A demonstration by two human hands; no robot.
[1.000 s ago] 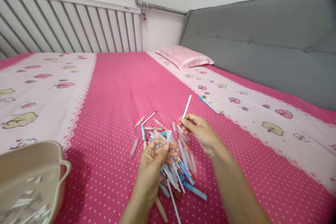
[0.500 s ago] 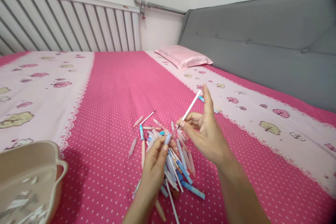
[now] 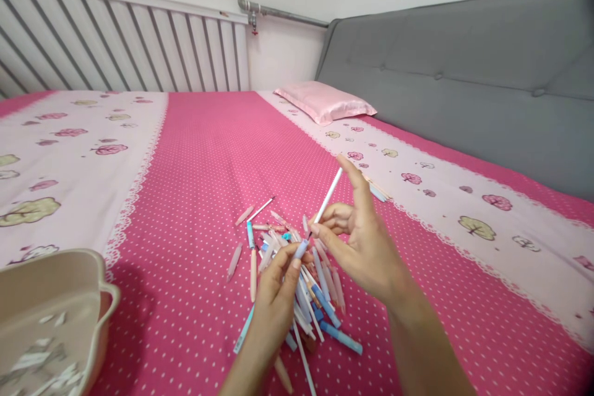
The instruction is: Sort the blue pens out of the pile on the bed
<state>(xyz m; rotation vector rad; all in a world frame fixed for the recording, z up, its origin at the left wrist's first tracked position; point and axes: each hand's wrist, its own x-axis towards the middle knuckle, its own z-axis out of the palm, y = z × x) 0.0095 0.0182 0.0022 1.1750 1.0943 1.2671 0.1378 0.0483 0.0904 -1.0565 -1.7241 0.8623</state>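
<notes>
A pile of pen parts (image 3: 297, 284), pink, blue and white barrels, caps and refills, lies on the pink dotted bedspread (image 3: 204, 161). My left hand (image 3: 276, 297) hovers over the pile, its fingertips pinched round a pale blue pen barrel (image 3: 301, 250). My right hand (image 3: 359, 241) holds a thin white refill (image 3: 327, 198) that slants up and to the right, with its lower tip meeting the open end of the barrel. The two hands are almost touching.
A beige plastic basin (image 3: 51, 315) with bits of paper in it sits at the lower left. A few assembled pens (image 3: 378, 192) lie behind my right hand. A pink pillow (image 3: 325, 102) and a grey padded headboard (image 3: 464, 80) are at the back right.
My right hand has brought the refill down and left, so its tip now meets the barrel in my left hand. The left hand has lifted a little towards it.
</notes>
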